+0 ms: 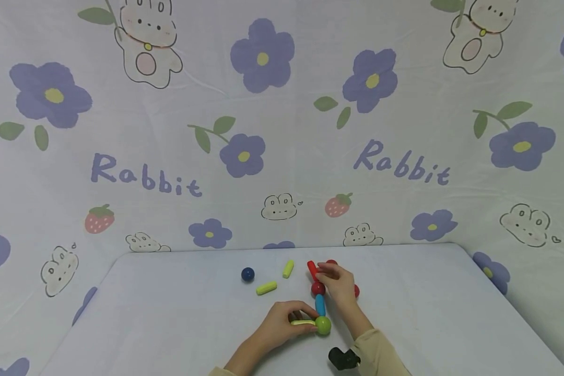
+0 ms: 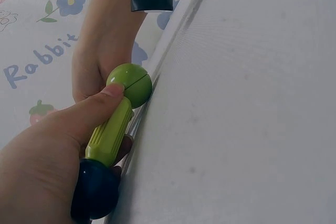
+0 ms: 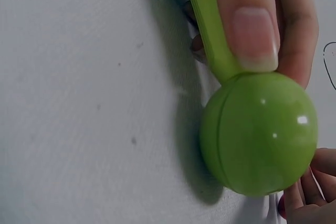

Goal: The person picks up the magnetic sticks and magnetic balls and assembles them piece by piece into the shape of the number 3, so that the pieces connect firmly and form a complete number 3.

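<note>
Yellow sticks (image 1: 266,288) lie back-left of the green ball (image 1: 322,326). Left hand (image 1: 280,322) pinches the ball's stick (image 2: 109,136); right hand (image 1: 339,284), a red stick (image 1: 312,267) only the head view shows.

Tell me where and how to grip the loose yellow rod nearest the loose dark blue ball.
Probably best pinched mid-length across its long sides, from above: the yellow rod is slender and lies flat, running roughly left to right, apart from the dark blue ball and the other loose yellow rod, leaving both long sides free to reach.
</note>
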A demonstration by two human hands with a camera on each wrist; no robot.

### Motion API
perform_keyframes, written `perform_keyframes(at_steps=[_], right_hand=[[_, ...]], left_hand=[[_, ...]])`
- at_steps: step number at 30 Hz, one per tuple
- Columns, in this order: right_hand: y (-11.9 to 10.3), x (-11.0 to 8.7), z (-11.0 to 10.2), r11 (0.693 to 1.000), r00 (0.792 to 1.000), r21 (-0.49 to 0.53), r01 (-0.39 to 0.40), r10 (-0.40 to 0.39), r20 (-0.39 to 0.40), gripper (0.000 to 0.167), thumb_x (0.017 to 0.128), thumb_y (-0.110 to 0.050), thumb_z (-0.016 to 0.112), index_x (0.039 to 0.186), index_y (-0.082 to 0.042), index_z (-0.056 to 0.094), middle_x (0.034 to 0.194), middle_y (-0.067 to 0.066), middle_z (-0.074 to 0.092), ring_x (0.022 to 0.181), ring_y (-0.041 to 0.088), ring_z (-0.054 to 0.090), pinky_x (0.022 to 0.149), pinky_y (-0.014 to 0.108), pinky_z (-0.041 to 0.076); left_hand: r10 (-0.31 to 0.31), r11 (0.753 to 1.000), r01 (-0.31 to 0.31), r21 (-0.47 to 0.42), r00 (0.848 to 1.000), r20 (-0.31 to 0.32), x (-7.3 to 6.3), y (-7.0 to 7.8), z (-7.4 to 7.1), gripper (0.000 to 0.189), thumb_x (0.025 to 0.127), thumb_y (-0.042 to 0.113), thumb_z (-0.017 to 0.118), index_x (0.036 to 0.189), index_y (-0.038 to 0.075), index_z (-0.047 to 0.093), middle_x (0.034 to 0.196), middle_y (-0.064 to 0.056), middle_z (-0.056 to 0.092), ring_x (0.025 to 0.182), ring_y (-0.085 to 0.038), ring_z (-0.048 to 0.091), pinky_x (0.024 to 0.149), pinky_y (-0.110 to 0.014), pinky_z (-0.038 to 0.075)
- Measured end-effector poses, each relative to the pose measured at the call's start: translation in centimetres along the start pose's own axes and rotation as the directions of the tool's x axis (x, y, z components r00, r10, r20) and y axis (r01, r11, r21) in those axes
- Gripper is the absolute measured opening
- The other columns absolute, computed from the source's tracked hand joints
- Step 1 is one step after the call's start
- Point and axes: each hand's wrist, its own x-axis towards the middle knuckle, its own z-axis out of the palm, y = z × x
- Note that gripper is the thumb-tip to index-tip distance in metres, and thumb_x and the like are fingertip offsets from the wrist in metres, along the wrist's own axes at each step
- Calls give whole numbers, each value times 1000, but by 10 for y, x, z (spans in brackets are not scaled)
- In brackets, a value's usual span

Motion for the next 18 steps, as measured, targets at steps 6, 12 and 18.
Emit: perform_keyframes(at_steps=[6,12,18], right_hand=[[0,-2,1,1000,1000,0,-17,17,-17,28,79,-1,66,107,0,63,96,14,64,89,24,60,78,32,47],[-5,-6,3,998,998,-3,-55,55,-38,29,80,-5,67,108,0,62,94,13,64,89,24,58,78,31,47],[-7,-7,4,995,997,-54,-83,82,-15,30,80,-13,68,107,1,62,94,13,64,90,24,58,79,32,47]], left_hand=[[6,1000,-6,2,1000,-1,0,-1,0,25,75,34,70,98,26,67,91,12,64,77,-6,57,67,-25,48],[18,1000,-18,8,1000,-5,0,0,0,24,75,33,71,98,26,67,91,13,64,77,-6,57,66,-24,48],[4,1000,-4,17,1000,-3,-1,1,-1,25,75,34,70,98,26,66,92,13,64,77,-6,56,67,-24,47]])
